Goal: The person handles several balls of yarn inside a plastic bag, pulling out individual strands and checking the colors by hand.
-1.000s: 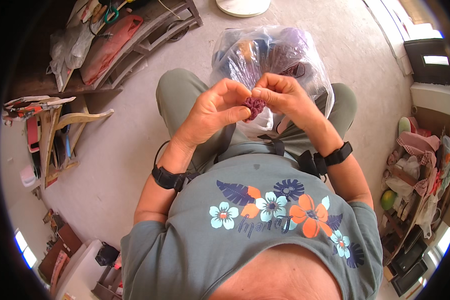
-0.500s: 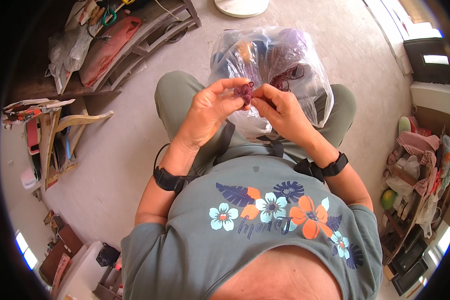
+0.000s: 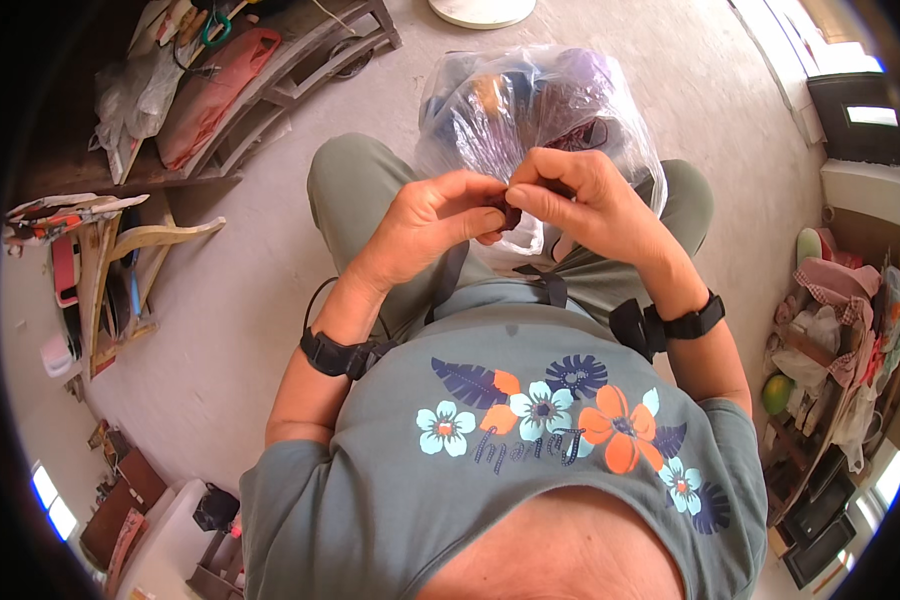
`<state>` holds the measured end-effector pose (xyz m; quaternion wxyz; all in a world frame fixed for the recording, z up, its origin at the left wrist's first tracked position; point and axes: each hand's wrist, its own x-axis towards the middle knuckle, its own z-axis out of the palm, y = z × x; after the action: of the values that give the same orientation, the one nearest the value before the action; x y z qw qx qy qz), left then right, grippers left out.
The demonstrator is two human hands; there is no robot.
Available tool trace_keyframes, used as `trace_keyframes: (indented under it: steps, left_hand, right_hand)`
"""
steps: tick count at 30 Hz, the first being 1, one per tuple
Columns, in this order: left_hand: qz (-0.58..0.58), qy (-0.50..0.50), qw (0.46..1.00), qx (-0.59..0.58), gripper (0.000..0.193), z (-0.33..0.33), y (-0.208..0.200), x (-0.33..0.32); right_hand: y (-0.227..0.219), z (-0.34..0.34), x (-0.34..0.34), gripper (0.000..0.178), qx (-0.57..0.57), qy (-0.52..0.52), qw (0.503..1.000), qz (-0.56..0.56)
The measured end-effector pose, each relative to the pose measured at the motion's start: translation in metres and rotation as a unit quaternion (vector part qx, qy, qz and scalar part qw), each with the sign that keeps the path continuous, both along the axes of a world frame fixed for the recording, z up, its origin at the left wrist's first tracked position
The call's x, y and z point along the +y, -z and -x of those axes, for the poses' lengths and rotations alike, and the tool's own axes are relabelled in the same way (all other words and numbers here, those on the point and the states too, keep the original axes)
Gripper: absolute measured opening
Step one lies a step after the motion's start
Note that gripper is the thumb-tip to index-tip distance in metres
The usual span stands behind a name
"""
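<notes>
Head camera: The fingers of a left hand (image 3: 420, 228) are closed around a small dark red piece (image 3: 511, 212), thumb beneath and forefinger above, while those of the right hand (image 3: 595, 212) appear to pinch its right edge, though the contact is partly hidden. The piece sits where the two sets of fingertips meet, over the near side of a clear plastic bag (image 3: 470, 125) and in front of the wearer's body.

Little more than a dark red edge shows, so its shape, and how much of the handwork is finished, cannot be read. Judging by the two-handed pinch, the work is in progress: the piece is up in the fingers and neither hand has let it go. How much is left to do is equally unclear.

Just beyond the hands, the bag lies between the knees of green trousers (image 3: 345, 190), blue, mustard and purple bundles showing through the plastic, with dark strands (image 3: 588, 135) toward its right. Nothing visible indicates whether any of that is meant for the piece.

Farther out, a pale floor (image 3: 240, 300) spreads on both sides. At far left, a red plastic bag (image 3: 215, 100) rests by wooden furniture (image 3: 295, 95); at right, heaped cloths (image 3: 835, 290) lie near a green round object (image 3: 776, 394).
</notes>
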<state>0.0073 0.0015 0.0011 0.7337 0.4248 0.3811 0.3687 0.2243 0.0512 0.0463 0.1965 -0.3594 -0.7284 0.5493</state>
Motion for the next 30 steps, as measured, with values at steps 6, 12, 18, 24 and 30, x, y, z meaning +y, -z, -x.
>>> trace_keyframes:
  steps: [6,12,18,24,30]
  left_hand:
    - [-0.025,0.028,0.999,-0.018,0.031,0.006,0.006,-0.003]
    - [-0.019,0.014,0.994,-0.103,0.039,0.0,0.0,-0.003]
    - [-0.012,0.006,0.997,-0.081,0.034,-0.004,0.002,-0.002]
    - [-0.046,-0.011,0.999,0.02,0.03,-0.01,-0.002,0.001]
    - [-0.119,-0.035,0.991,0.048,0.027,-0.017,0.003,0.002]
  right_hand:
    - [0.016,0.002,-0.003,0.019,0.103,0.063,0.973,0.197]
    - [0.054,0.002,-0.015,0.019,0.172,0.104,0.934,0.294]
    - [0.06,-0.001,-0.017,0.02,0.164,0.109,0.957,0.214]
    - [0.04,-0.012,-0.018,0.015,0.007,0.154,0.983,-0.102]
    - [0.022,-0.011,-0.041,0.028,0.2,0.157,0.928,0.272]
